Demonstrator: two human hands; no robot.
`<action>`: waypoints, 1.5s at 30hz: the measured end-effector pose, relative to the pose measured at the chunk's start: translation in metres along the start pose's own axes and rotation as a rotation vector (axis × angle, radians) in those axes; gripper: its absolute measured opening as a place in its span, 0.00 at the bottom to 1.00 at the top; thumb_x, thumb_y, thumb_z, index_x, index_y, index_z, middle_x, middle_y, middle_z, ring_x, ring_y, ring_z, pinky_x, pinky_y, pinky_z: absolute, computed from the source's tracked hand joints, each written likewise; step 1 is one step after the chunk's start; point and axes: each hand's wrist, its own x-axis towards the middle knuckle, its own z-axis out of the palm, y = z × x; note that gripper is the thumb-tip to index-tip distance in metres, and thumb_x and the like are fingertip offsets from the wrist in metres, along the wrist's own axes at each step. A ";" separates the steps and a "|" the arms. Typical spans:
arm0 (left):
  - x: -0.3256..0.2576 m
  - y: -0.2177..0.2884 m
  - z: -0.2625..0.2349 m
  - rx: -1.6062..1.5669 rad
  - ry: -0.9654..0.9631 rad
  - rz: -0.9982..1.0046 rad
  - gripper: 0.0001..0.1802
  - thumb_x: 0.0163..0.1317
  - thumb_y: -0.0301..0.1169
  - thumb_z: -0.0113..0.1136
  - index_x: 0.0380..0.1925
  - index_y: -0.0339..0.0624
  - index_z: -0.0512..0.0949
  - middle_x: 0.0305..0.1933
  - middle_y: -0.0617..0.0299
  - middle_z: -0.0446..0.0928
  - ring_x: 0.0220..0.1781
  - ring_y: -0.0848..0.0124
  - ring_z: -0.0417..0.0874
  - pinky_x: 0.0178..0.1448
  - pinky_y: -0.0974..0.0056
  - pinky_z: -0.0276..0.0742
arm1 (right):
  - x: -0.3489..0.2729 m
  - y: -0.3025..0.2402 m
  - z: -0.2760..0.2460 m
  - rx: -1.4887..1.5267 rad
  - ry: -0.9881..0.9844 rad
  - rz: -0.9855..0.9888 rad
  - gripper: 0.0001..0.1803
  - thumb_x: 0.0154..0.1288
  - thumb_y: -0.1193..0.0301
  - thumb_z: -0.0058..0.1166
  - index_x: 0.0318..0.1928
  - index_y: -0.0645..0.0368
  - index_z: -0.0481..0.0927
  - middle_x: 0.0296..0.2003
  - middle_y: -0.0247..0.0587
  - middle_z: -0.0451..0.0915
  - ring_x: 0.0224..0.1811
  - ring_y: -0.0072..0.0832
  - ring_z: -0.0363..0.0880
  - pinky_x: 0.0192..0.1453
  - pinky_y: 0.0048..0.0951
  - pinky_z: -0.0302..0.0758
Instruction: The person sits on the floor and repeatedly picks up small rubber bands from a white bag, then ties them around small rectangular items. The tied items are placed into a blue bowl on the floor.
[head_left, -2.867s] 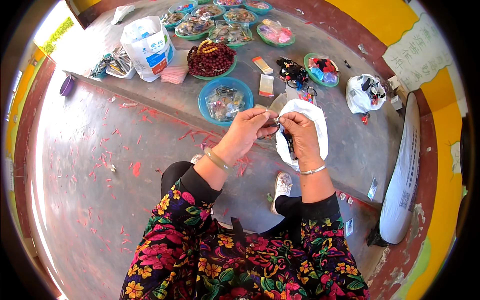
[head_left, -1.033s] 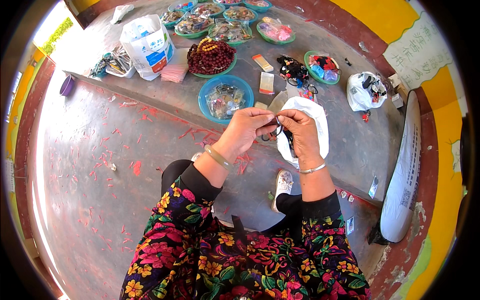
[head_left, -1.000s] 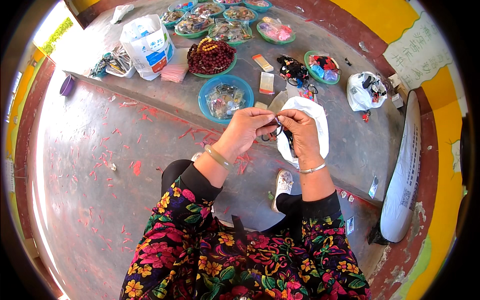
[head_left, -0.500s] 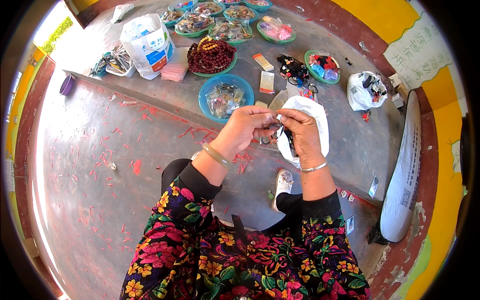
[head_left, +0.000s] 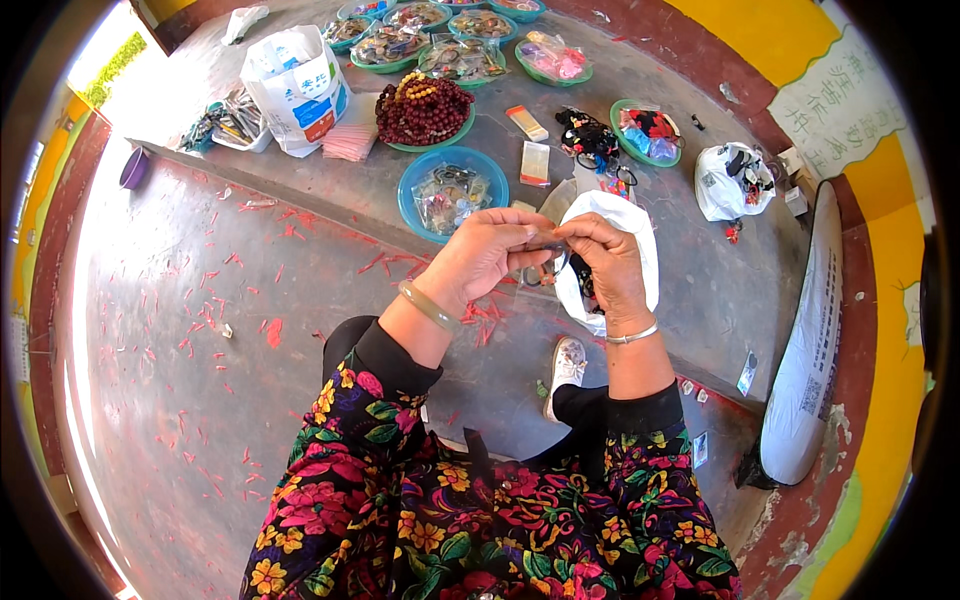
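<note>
While both hands pinch a small dark bead piece at centre, left hand and right hand hover over a grey concrete ledge; a blue round plastic dish sits at eleven o'clock, yellow wall at one.

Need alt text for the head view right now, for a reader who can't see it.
Both hands meet in the middle, left hand and right hand pinching a small dark item between the fingertips over a white plastic bag. Beyond them sits a round blue dish of clear packets.
</note>
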 end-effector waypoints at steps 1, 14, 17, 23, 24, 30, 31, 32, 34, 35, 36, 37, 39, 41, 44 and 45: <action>0.001 0.000 -0.001 0.000 -0.016 0.000 0.14 0.63 0.24 0.48 0.46 0.25 0.72 0.46 0.47 0.76 0.47 0.63 0.80 0.49 0.66 0.80 | 0.000 0.000 0.000 -0.006 0.010 -0.007 0.08 0.57 0.84 0.50 0.34 0.65 0.82 0.32 0.33 0.78 0.37 0.20 0.74 0.44 0.20 0.70; 0.005 -0.007 0.001 0.022 0.098 0.023 0.08 0.62 0.24 0.53 0.38 0.29 0.74 0.37 0.57 0.76 0.42 0.68 0.80 0.46 0.70 0.80 | 0.000 -0.001 0.002 -0.227 0.037 -0.068 0.10 0.56 0.85 0.49 0.34 0.62 0.82 0.32 0.33 0.78 0.36 0.20 0.74 0.41 0.20 0.70; 0.006 -0.008 -0.001 0.070 0.127 0.056 0.08 0.62 0.23 0.52 0.38 0.29 0.75 0.38 0.55 0.77 0.41 0.67 0.81 0.46 0.70 0.81 | 0.000 0.001 -0.001 -0.175 0.021 -0.054 0.11 0.55 0.84 0.48 0.37 0.64 0.81 0.35 0.34 0.79 0.38 0.20 0.75 0.42 0.20 0.70; 0.006 -0.006 0.003 0.139 0.155 0.127 0.08 0.62 0.23 0.52 0.38 0.27 0.75 0.39 0.54 0.78 0.41 0.66 0.82 0.45 0.69 0.81 | 0.002 -0.004 0.001 0.114 0.134 0.082 0.13 0.58 0.79 0.52 0.45 0.65 0.78 0.36 0.34 0.79 0.38 0.18 0.74 0.43 0.18 0.69; 0.006 -0.007 0.004 0.159 0.163 0.135 0.09 0.62 0.23 0.52 0.38 0.27 0.75 0.39 0.54 0.77 0.41 0.66 0.82 0.45 0.69 0.81 | 0.002 -0.004 0.000 0.128 0.146 0.106 0.14 0.58 0.78 0.54 0.46 0.64 0.77 0.36 0.34 0.79 0.38 0.17 0.74 0.43 0.17 0.69; 0.007 -0.013 0.008 0.315 0.164 0.189 0.08 0.62 0.23 0.52 0.39 0.29 0.76 0.39 0.57 0.78 0.39 0.70 0.81 0.46 0.69 0.81 | 0.003 0.012 -0.001 0.133 0.075 0.170 0.09 0.54 0.74 0.62 0.36 0.63 0.80 0.30 0.29 0.78 0.33 0.14 0.71 0.37 0.15 0.66; 0.007 -0.014 0.009 0.337 0.163 0.181 0.08 0.62 0.23 0.52 0.39 0.30 0.76 0.39 0.57 0.78 0.39 0.71 0.81 0.45 0.69 0.81 | 0.003 0.013 0.000 0.130 0.080 0.165 0.08 0.54 0.74 0.62 0.34 0.63 0.80 0.29 0.29 0.78 0.32 0.14 0.71 0.36 0.15 0.66; 0.007 -0.014 0.010 0.358 0.161 0.173 0.08 0.62 0.23 0.53 0.39 0.30 0.76 0.39 0.58 0.78 0.39 0.71 0.81 0.45 0.70 0.81 | 0.003 0.013 0.001 0.127 0.086 0.159 0.07 0.54 0.74 0.62 0.33 0.63 0.80 0.28 0.29 0.78 0.30 0.13 0.70 0.35 0.15 0.66; 0.006 -0.014 0.010 0.371 0.151 0.168 0.08 0.62 0.24 0.53 0.38 0.30 0.76 0.39 0.58 0.78 0.39 0.71 0.81 0.45 0.70 0.80 | 0.002 0.012 0.002 0.113 0.096 0.144 0.06 0.54 0.74 0.62 0.31 0.63 0.80 0.26 0.29 0.77 0.28 0.13 0.70 0.35 0.16 0.66; 0.006 -0.014 0.010 0.363 0.141 0.170 0.08 0.62 0.24 0.53 0.38 0.30 0.76 0.38 0.58 0.78 0.38 0.71 0.81 0.45 0.70 0.80 | 0.001 0.010 0.002 0.103 0.101 0.133 0.06 0.54 0.74 0.62 0.30 0.63 0.80 0.26 0.28 0.77 0.28 0.13 0.70 0.34 0.16 0.66; 0.006 -0.014 0.010 0.354 0.131 0.172 0.08 0.62 0.24 0.52 0.38 0.30 0.76 0.38 0.58 0.78 0.38 0.71 0.81 0.44 0.70 0.80 | 0.001 0.009 0.002 0.093 0.106 0.123 0.06 0.54 0.74 0.62 0.30 0.63 0.80 0.25 0.28 0.77 0.27 0.13 0.69 0.34 0.16 0.66; 0.006 -0.014 0.010 0.341 0.126 0.170 0.08 0.62 0.25 0.52 0.38 0.30 0.76 0.39 0.58 0.78 0.38 0.71 0.81 0.44 0.70 0.80 | 0.001 0.009 0.002 0.102 0.107 0.121 0.06 0.54 0.74 0.62 0.30 0.63 0.80 0.25 0.28 0.77 0.27 0.13 0.70 0.34 0.16 0.66; 0.005 -0.014 0.010 0.315 0.117 0.165 0.09 0.63 0.25 0.52 0.39 0.31 0.76 0.39 0.57 0.78 0.39 0.70 0.81 0.44 0.70 0.80 | 0.001 0.010 0.001 0.121 0.110 0.118 0.06 0.54 0.74 0.63 0.30 0.64 0.81 0.25 0.29 0.78 0.27 0.13 0.70 0.34 0.16 0.66; 0.006 -0.014 0.008 0.292 0.117 0.167 0.09 0.63 0.26 0.52 0.39 0.30 0.76 0.39 0.57 0.78 0.39 0.70 0.81 0.44 0.70 0.80 | 0.001 0.011 -0.001 0.131 0.113 0.145 0.06 0.54 0.74 0.62 0.31 0.64 0.81 0.25 0.29 0.78 0.28 0.14 0.71 0.34 0.16 0.67; 0.005 -0.011 0.008 0.253 0.109 0.168 0.10 0.63 0.26 0.52 0.39 0.30 0.76 0.40 0.56 0.78 0.40 0.70 0.81 0.44 0.70 0.80 | 0.001 0.007 -0.001 0.154 0.110 0.137 0.07 0.54 0.73 0.62 0.32 0.65 0.81 0.26 0.29 0.79 0.29 0.14 0.71 0.35 0.16 0.67; 0.004 -0.011 0.008 0.239 0.105 0.168 0.10 0.63 0.26 0.52 0.40 0.29 0.76 0.40 0.55 0.78 0.40 0.70 0.81 0.44 0.70 0.80 | 0.002 0.006 0.000 0.163 0.109 0.126 0.07 0.55 0.73 0.62 0.32 0.65 0.81 0.26 0.29 0.79 0.29 0.14 0.71 0.35 0.16 0.67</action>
